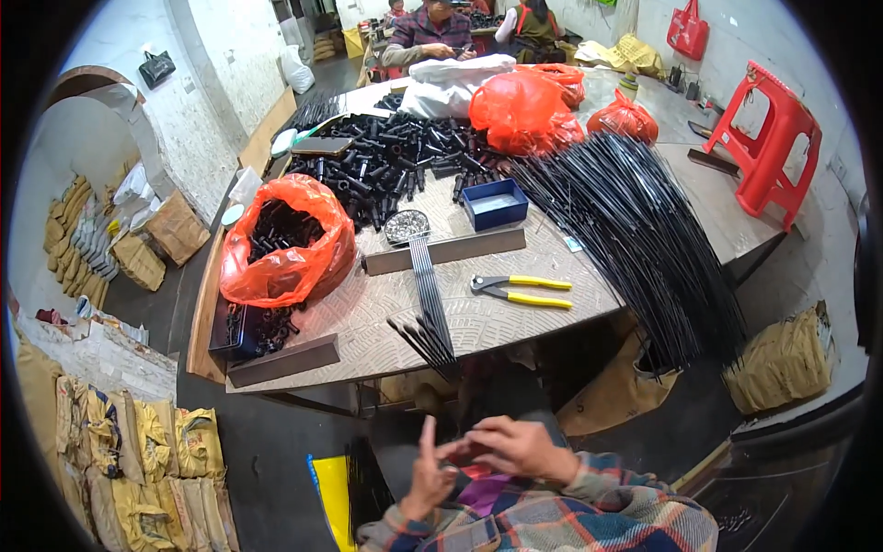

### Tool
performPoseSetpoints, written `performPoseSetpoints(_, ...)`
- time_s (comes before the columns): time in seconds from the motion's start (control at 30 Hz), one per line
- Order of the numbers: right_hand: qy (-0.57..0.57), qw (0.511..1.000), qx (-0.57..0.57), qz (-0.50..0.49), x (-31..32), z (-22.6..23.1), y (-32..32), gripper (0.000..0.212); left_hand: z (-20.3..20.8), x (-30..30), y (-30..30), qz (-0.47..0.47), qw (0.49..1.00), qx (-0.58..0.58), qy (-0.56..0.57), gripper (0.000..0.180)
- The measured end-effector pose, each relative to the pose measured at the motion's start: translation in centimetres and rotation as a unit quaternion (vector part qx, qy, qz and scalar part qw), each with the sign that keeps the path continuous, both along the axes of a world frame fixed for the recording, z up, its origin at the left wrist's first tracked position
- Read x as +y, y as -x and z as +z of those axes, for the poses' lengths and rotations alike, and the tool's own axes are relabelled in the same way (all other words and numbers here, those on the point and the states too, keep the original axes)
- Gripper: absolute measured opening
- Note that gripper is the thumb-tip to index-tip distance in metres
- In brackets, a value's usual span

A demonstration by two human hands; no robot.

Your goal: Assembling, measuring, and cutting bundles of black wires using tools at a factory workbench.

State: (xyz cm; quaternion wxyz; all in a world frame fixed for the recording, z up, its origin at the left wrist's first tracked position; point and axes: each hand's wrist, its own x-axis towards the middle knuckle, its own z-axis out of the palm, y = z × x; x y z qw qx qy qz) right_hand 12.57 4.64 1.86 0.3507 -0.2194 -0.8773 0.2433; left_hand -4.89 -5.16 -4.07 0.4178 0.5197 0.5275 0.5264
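Observation:
My left hand (430, 474) is raised in front of my lap, below the table edge, its index finger pointing up. Close beside it, my right hand (524, 449) stretches slightly bent fingers toward the left palm. I make out nothing held in either hand. On the table ahead, several thin black rods (429, 290) lie side by side across a grey metal bar (478, 246), their near ends at the table edge. Yellow-handled pincers (529, 291) lie to their right. Behind the bar are a dish of small silvery pieces (407, 226) and a blue box (495, 206).
A red plastic bag (322, 253) of black parts stands at left, behind another metal bar (285, 362). Black tubular parts (405, 152) are heaped at the back. A large bundle of black rods (635, 221) overhangs the right edge. A red stool (768, 138) stands farther right. People work beyond.

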Motion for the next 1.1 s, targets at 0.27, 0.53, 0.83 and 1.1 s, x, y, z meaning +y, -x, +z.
performPoseSetpoints(0.27,0.206,0.964,-0.116,0.120,-0.8,-8.5,0.5,0.017,-7.3,-2.4,-3.8,0.038,0.963,-0.243,0.110,0.080)
performPoseSetpoints(0.53,0.498,0.848,-0.119,0.135,-1.1,-16.6,0.7,0.021,-10.8,-2.6,-3.3,0.003,0.959,-0.209,0.192,0.074)
performPoseSetpoints(0.83,0.519,0.830,-0.142,0.147,-0.3,-19.6,1.0,0.019,-13.9,-2.0,-2.5,-0.010,0.953,-0.173,0.248,0.083)
performPoseSetpoints(1.1,0.532,0.820,-0.143,0.158,-0.4,-19.0,1.2,0.019,-14.5,-2.3,-2.0,0.016,0.929,-0.231,0.288,0.082)
